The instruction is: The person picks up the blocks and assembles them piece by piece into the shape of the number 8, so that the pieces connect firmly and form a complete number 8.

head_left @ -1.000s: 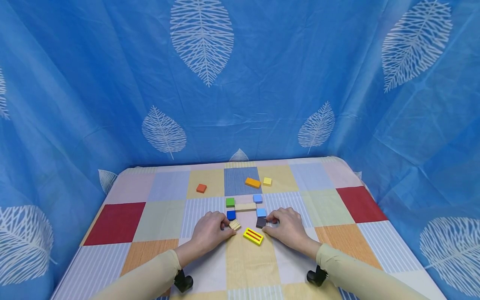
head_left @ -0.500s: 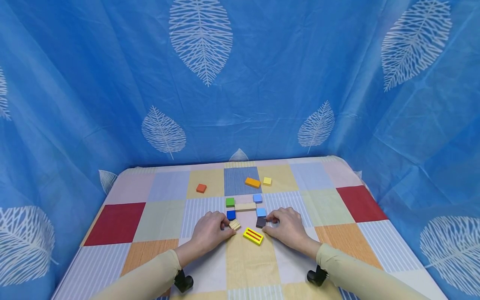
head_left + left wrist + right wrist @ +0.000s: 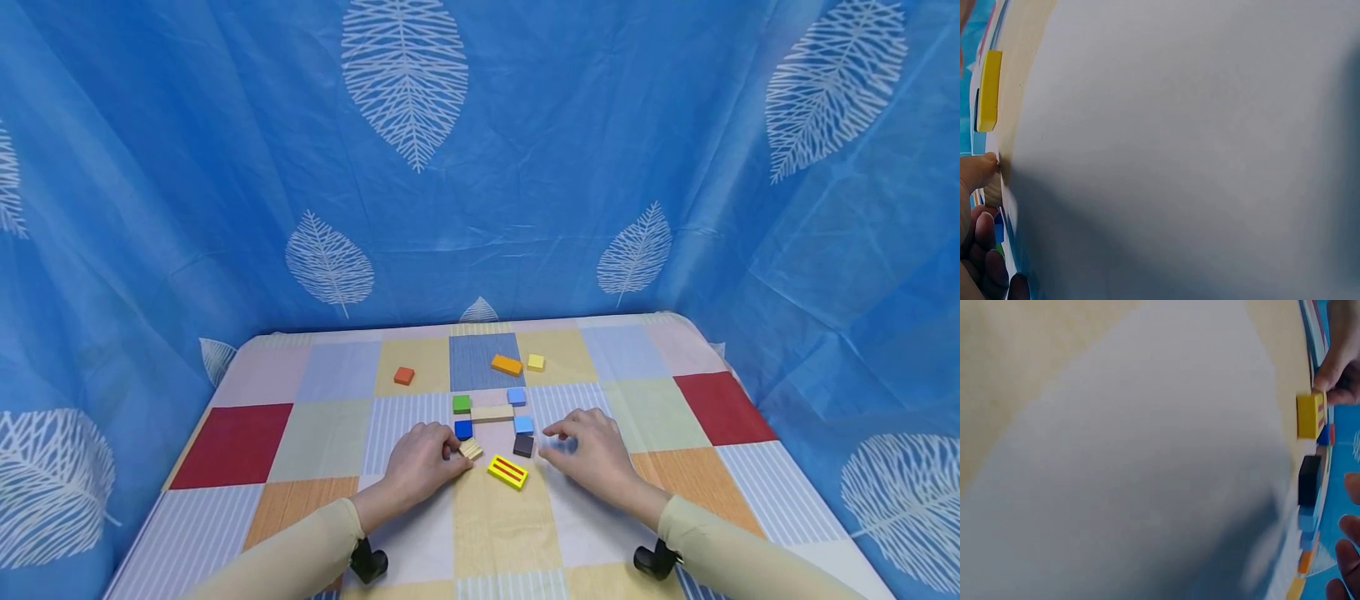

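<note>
The patchwork tablecloth (image 3: pixel 506 542) runs well out past the left hand (image 3: pixel 423 460) and the right hand (image 3: pixel 592 454) to its side edges; beyond them, its far edge meets a blue curtain (image 3: pixel 525 167). Between the hands, apart from both, lies a yellow block with red stripes (image 3: pixel 507 472). The left hand reaches inward, thumb and fingers pinching the ridged tan block (image 3: pixel 471 449). The right hand is relaxed, fingers loosely bent, thumb and forefinger parted, with cloth showing between it and the dark block (image 3: pixel 523 446) just beside it.

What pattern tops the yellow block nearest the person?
Red stripes along the yellow block; clearest in head view.
</note>
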{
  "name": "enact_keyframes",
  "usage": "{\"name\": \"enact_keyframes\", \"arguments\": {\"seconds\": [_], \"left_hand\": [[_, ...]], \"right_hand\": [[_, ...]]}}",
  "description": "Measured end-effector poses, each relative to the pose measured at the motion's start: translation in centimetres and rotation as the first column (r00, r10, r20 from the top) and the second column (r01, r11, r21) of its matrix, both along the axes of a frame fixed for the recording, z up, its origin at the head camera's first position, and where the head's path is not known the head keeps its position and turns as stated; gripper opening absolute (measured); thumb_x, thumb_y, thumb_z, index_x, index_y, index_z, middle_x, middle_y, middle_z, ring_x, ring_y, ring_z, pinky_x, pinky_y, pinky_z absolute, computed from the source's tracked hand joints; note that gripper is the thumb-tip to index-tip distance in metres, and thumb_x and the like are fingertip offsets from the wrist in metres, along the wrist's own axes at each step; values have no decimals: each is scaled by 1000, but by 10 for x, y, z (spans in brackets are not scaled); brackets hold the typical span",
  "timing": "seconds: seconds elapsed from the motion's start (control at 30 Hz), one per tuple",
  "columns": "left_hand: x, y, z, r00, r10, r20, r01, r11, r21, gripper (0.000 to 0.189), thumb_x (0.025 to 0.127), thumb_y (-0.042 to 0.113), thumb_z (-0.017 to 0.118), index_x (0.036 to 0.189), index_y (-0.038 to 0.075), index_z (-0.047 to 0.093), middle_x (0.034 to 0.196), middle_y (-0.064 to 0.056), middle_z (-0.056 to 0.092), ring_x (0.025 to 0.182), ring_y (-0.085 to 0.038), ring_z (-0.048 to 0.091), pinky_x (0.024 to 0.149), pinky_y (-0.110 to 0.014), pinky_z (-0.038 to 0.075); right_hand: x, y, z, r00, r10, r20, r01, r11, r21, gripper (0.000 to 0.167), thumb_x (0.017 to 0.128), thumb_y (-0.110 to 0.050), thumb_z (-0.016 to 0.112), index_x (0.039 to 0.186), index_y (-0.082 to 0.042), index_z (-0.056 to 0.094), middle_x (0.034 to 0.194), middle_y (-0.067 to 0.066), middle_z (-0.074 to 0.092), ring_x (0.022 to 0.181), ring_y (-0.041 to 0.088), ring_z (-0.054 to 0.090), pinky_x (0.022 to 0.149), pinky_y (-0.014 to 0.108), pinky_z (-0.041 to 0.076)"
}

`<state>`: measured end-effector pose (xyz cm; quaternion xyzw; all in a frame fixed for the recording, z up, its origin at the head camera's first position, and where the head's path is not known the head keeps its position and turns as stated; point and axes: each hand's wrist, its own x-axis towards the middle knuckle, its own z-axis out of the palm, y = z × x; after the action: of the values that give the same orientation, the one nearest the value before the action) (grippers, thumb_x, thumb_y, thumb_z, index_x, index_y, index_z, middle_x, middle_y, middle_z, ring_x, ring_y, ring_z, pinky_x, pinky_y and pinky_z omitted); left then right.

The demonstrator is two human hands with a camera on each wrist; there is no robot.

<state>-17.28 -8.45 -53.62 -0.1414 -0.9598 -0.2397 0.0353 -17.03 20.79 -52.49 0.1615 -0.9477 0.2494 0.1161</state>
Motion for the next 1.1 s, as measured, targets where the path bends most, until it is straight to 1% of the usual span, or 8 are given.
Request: {"name": "enact_keyframes", "arguments": {"seconds": [0.1,0.2,0.37,0.57,0.7,0.77,0.93,1.1], "left_hand": [[0,0,0,1000,3,1,-3,1000,1,28,82,43,85,88,19,71,73,10,51,71,-12,43,62,-27,35],[-1,-1,0,1000,5,5,-5,1000,2,28,82,43,85,89,19,72,73,10,51,71,-12,43,62,-28,35],[-2,-1,0,1000,5,9,-5,1000,3,29,82,43,85,90,19,72,73,11,50,70,-12,43,62,-28,35],[-3,-1,0,1000,10,11,-10,1000,0,29,82,43,85,90,19,72,74,10,52,71,-12,44,62,-28,35],[-3,-1,0,1000,7,8,-7,1000,1,29,81,43,85,88,19,70,74,9,52,71,-13,44,63,-28,35],[-3,-1,0,1000,1,-4,-1,1000,3,28,81,42,86,87,19,70,74,9,52,70,-13,44,62,-28,35],[-3,-1,1,999,-7,-32,7,1000,4,27,80,40,87,84,19,70,72,10,52,69,-12,43,62,-29,36],[-3,-1,0,1000,-8,-27,8,1000,-1,27,81,40,86,84,19,69,72,10,51,69,-12,43,62,-29,35]], "right_hand": [[6,-2,2,998,53,-43,-51,997,53,24,78,-38,89,97,-25,81,84,-12,60,87,11,47,85,43,38],[12,-5,1,993,102,-53,-97,992,81,24,78,-41,89,96,-26,81,84,-14,58,84,8,44,86,44,38],[19,-14,-3,988,147,-49,-141,984,110,28,75,-46,88,95,-27,80,84,-15,57,81,7,41,80,39,35],[19,-25,-8,987,144,-75,-129,975,180,29,71,-50,89,87,-29,78,83,-14,57,80,9,41,75,36,33],[18,-29,-10,987,137,-89,-118,975,191,28,70,-50,89,83,-29,77,83,-15,57,79,10,41,75,36,34],[18,-30,-10,986,135,-97,-114,974,198,28,69,-51,90,82,-30,77,83,-15,56,79,10,41,74,35,33],[17,-33,-11,984,136,-116,-108,970,219,29,68,-53,89,82,-30,77,83,-15,56,77,9,41,72,33,32],[14,-36,-13,985,137,-109,-110,968,224,25,72,-47,88,86,-28,79,83,-14,55,78,11,41,73,33,32]]}}
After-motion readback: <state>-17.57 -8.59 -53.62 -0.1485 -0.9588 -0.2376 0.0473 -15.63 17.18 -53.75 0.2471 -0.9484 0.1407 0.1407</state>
